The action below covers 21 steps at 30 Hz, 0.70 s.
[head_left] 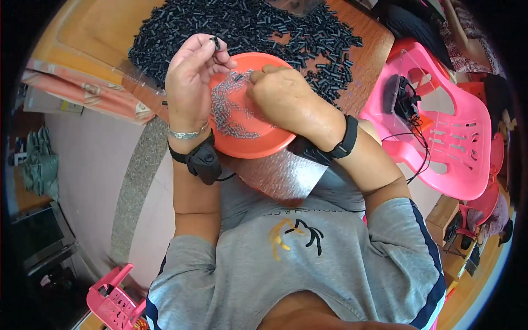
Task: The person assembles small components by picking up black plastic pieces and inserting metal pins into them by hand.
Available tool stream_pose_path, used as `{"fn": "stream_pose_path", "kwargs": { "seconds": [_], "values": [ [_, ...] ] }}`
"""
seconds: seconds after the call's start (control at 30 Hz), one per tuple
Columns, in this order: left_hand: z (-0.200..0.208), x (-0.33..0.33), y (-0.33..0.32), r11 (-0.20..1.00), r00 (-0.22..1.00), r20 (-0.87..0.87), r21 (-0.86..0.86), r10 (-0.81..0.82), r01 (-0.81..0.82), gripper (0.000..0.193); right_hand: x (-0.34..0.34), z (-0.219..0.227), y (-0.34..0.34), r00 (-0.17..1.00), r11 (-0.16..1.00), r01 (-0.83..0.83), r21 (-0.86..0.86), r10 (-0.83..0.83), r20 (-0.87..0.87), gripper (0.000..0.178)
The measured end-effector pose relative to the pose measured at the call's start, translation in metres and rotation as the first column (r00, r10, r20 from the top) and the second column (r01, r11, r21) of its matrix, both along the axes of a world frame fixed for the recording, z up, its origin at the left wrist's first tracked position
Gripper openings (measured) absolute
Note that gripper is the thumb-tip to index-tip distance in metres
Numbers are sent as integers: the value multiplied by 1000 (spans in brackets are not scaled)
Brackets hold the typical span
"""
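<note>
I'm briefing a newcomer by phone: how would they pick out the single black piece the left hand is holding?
Start at the round orange dish on the wooden table. The left hand is raised over its left rim. The small black tube sits pinched at its fingertips, lifted apart from the black heap behind.

A wooden table [93, 33] stands over a pale pink floor [93, 165] crossed by a grey speckled strip [135, 181]. Pink plastic chairs [456, 137] sit to the right, a cardboard box [443, 217] beside them.
</note>
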<state>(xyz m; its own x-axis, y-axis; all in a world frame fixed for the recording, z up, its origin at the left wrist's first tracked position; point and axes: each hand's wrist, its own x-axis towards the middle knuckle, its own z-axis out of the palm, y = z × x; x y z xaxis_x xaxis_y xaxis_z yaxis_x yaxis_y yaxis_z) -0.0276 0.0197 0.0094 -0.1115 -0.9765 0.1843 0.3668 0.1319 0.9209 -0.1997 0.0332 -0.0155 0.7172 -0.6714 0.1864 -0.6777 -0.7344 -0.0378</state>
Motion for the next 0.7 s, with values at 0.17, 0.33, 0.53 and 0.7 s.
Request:
{"fn": "stream_pose_path", "kwargs": {
  "seconds": [0.17, 0.33, 0.53, 0.7],
  "values": [
    [0, 0, -1, 1000, 1000, -4, 4, 2, -2, 17, 5, 0, 0, 998, 1000, 11, -26, -13, -65, 14],
    [2, -3, -2, 1000, 1000, -18, 4, -25, 25, 17, 2, -1, -3, 996, 1000, -9, 10, 8, 85, 12],
    [-5, -10, 2, 979, 969, -170, 61, -181, 193, 19, -10, 15, -10, 820, 955, -31, 295, -144, 553, 10],
    [-5, -13, 3, 964, 946, -226, 72, -233, 255, 18, -24, 25, -18, 691, 906, -103, 411, -231, 684, 7]
  ]
}}
